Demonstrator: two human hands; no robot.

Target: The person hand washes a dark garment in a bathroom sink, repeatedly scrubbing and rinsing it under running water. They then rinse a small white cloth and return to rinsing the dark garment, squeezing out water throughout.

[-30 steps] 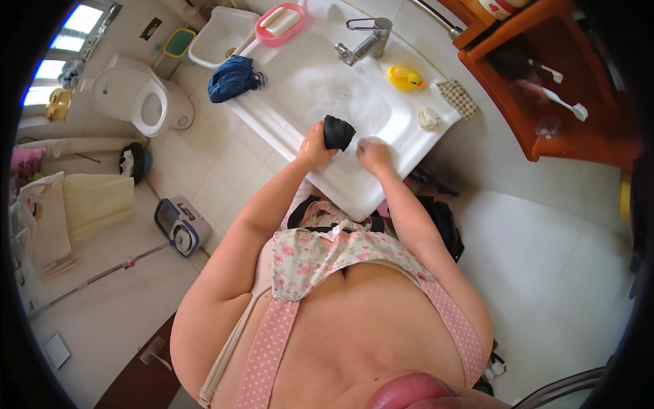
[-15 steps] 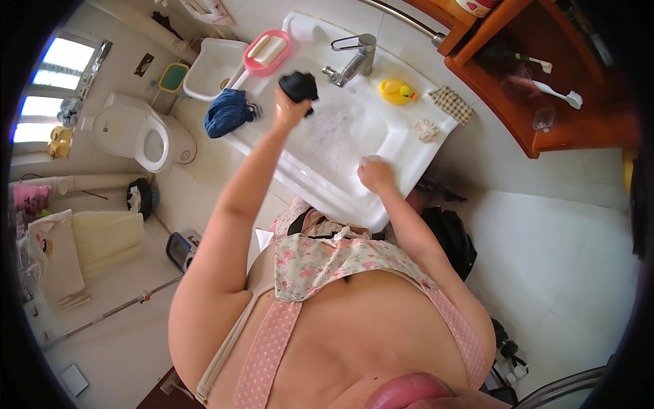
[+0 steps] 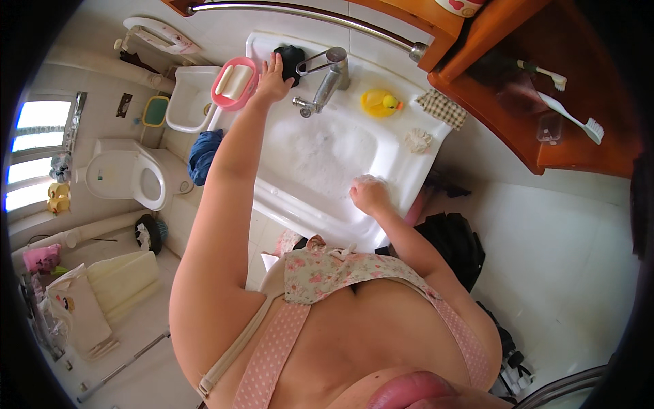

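My left hand (image 3: 274, 83) reaches to the back left ledge of the white sink (image 3: 278, 202), its fingers stretched apart. Right beside the fingertips lies a bunched black cloth (image 3: 291, 61), between the pink soap dish (image 3: 240, 99) and the chrome faucet (image 3: 325, 87); whether they touch I cannot tell. White soap bars (image 3: 233, 82) rest in the dish. Low over the right side of the basin, my right hand (image 3: 370, 194) is closed, with suds on it; anything inside the fist is hidden. Foamy water (image 3: 323, 153) covers the basin's bottom.
A yellow rubber duck (image 3: 380, 103), a checked cloth (image 3: 443, 109) and a pale crumpled piece (image 3: 417, 140) sit on the sink's right ledge. Blue cloth (image 3: 204, 157) hangs at the left rim. A wooden shelf (image 3: 490, 102) juts out at upper right.
My left hand has carried the black cloth from above the basin to the back ledge and let go of it. The right hand stays low in the basin. The view has shifted slightly.
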